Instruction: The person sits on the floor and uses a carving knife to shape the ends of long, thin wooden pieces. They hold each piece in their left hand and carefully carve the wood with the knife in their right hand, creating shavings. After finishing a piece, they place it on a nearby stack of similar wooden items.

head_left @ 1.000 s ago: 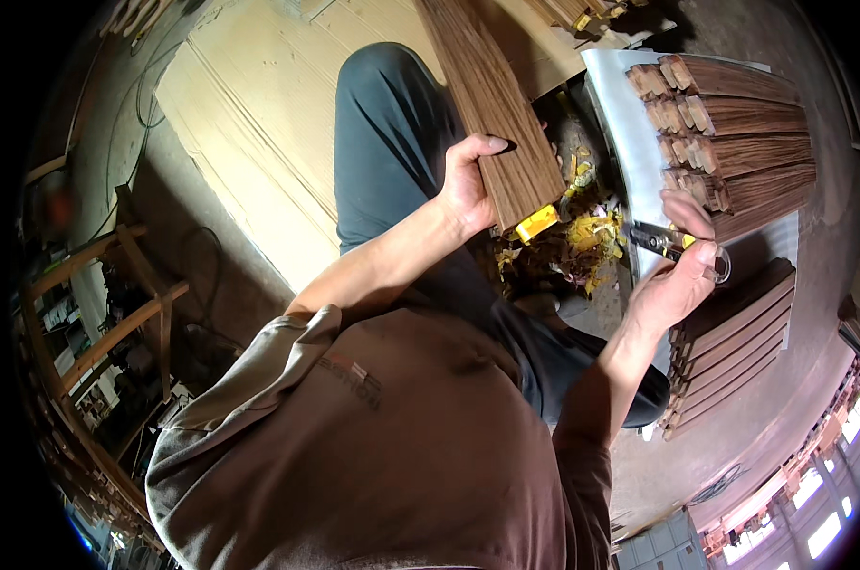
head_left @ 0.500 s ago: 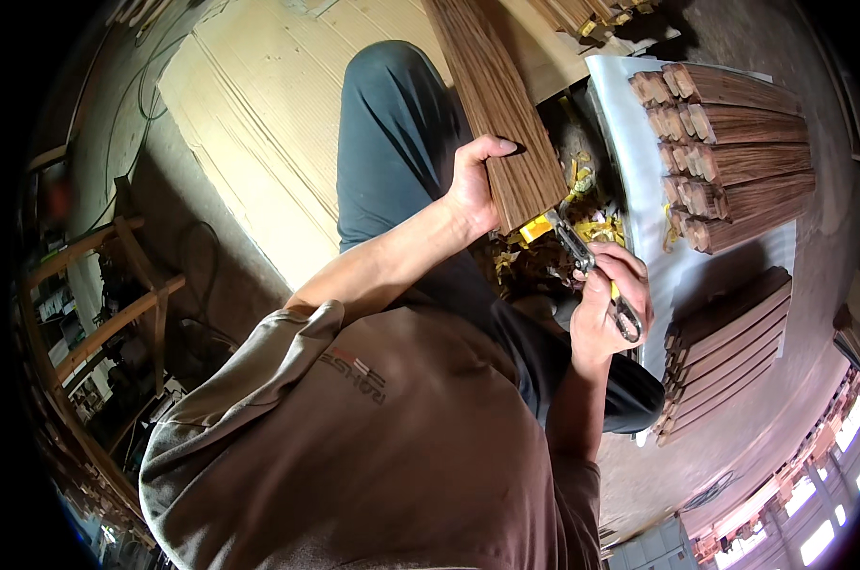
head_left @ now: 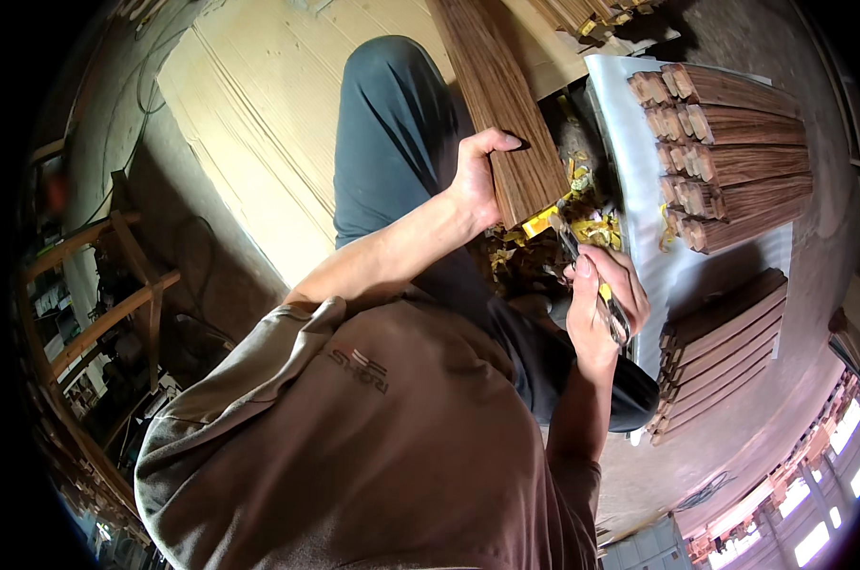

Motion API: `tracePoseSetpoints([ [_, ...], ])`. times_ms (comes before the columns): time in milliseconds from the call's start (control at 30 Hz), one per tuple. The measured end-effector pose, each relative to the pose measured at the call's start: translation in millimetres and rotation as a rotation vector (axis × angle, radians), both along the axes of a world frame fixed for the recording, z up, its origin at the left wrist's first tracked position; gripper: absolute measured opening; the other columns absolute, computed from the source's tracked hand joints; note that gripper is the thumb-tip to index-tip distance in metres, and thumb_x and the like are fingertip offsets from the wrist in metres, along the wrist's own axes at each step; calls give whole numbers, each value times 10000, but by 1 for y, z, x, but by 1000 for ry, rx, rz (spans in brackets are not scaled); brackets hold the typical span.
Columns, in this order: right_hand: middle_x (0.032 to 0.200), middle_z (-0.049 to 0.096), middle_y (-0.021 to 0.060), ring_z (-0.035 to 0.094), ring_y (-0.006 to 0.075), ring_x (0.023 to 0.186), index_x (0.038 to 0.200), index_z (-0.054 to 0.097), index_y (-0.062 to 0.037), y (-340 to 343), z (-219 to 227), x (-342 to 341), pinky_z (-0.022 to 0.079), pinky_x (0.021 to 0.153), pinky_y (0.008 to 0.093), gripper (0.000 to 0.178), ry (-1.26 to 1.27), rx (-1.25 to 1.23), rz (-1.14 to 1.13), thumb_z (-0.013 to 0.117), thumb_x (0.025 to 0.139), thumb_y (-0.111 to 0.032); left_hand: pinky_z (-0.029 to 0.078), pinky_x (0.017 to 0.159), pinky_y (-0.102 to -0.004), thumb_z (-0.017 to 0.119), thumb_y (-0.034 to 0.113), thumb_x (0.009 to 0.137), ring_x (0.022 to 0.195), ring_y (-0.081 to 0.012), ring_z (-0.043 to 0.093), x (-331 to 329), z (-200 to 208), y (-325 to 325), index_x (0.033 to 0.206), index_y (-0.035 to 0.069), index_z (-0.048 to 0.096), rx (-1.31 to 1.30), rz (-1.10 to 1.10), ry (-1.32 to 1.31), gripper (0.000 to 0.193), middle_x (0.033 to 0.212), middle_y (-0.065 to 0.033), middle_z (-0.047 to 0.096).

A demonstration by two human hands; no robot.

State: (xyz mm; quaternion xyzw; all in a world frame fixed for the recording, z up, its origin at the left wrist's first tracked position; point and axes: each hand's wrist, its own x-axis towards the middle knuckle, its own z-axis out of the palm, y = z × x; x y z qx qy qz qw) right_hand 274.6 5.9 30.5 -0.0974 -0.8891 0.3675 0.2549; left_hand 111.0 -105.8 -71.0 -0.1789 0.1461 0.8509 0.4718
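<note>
The wood strips (head_left: 506, 142) sit clamped in the left hand (head_left: 477, 180); the right hand (head_left: 606, 304) grips scissors (head_left: 592, 275), which might nick fingers.

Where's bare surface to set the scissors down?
Bare grey sheet between the upper bundles and lower stack; pale board left of the knee. Crowded: yellow scraps by the right hand and held strips.

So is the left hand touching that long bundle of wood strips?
Touching. The head view shows the left hand wrapped around the near end of the wood bundle, thumb on top and fingers curled against its edge.
</note>
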Motion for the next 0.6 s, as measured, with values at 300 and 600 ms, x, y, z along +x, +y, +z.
tracePoseSetpoints([
  [300, 1207, 665, 109, 665, 302, 1004, 1035, 699, -39, 22, 9, 2, 537, 875, 405, 192, -67, 32, 141, 716, 850, 10, 485, 1001, -567, 633, 305, 709, 1083, -352, 617, -10, 11, -1, 1276, 3, 541, 24, 53, 46, 650, 1143, -205, 625],
  [600, 1098, 696, 91, 674, 261, 842, 1050, 719, -39, 19, -25, -48, 576, 684, 369, 313, 50, 323, 364, 751, 744, 19, 484, 1012, -569, 608, 287, 747, 1089, -361, 622, -14, 6, -12, 1269, 7, 554, 59, 43, 18, 595, 1156, -204, 636],
])
